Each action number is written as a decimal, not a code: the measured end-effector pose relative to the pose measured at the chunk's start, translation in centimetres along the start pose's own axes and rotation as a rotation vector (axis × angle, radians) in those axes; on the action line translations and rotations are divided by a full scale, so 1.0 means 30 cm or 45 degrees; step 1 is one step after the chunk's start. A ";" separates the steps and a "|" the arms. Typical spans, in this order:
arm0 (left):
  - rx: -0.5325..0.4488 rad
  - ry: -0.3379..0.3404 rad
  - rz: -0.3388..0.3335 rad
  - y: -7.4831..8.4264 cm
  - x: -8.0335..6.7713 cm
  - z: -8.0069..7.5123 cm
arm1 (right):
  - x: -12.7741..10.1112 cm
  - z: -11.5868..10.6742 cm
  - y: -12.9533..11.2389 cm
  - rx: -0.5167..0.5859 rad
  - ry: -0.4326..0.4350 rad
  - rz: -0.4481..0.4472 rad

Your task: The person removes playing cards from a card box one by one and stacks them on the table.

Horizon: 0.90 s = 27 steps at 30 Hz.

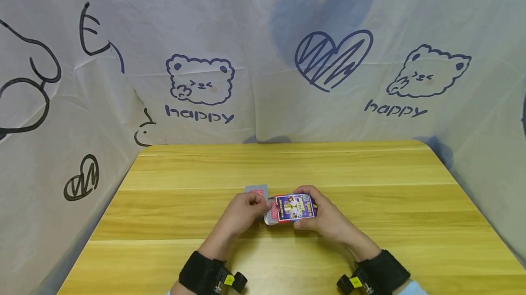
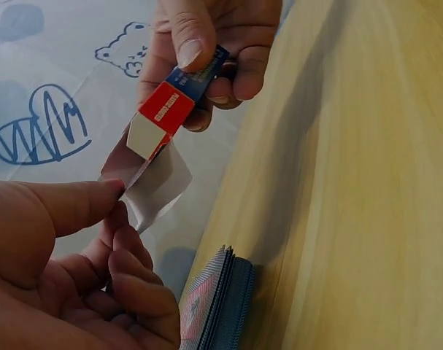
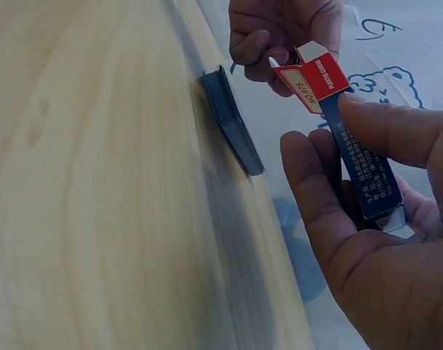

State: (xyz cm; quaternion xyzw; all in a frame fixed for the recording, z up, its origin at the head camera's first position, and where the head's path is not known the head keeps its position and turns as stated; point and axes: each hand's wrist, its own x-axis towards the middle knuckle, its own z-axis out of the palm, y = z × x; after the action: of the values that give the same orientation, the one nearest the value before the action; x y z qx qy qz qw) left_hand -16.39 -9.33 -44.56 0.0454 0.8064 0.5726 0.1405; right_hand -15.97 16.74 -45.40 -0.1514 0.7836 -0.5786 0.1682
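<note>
On the left side of the light wooden table, just far of the hands, a stack of playing cards with grey-edged, red-patterned backs lies flat on the wood; the left wrist view shows the same stack fanned slightly at its edge, near the curled fingers.

The left hand hovers just above the table, its thumb and forefinger pinched together on the open white flap of a small cardboard card box. The remaining fingers curl loosely into the palm and hold nothing else.

The small rectangular cardboard card box, with a purple and blue printed face and a red and white end, sits between the two hands, lifted off the table, its open end turned toward the left hand.

The right hand grips the box from the right: the thumb presses along one narrow side and the fingers wrap round the opposite side, clamped on it.

Behind the table hangs a pale cloth printed with dark blue bears, hearts and the word "happy".
</note>
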 end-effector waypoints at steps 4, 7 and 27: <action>-0.131 -0.002 -0.020 -0.008 0.005 -0.006 | 0.001 -0.003 0.004 0.014 0.017 0.008; -0.208 0.003 -0.019 -0.010 0.009 -0.011 | 0.002 -0.005 0.004 0.014 0.042 0.023; -0.122 0.073 -0.017 -0.008 0.016 -0.052 | 0.008 -0.010 0.020 0.060 0.057 0.017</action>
State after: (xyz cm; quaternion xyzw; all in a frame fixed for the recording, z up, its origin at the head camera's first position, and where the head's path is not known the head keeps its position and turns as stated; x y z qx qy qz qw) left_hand -17.27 -10.71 -44.41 0.0168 0.7820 0.6108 0.1232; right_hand -16.35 17.06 -45.90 -0.1291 0.7744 -0.5988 0.1581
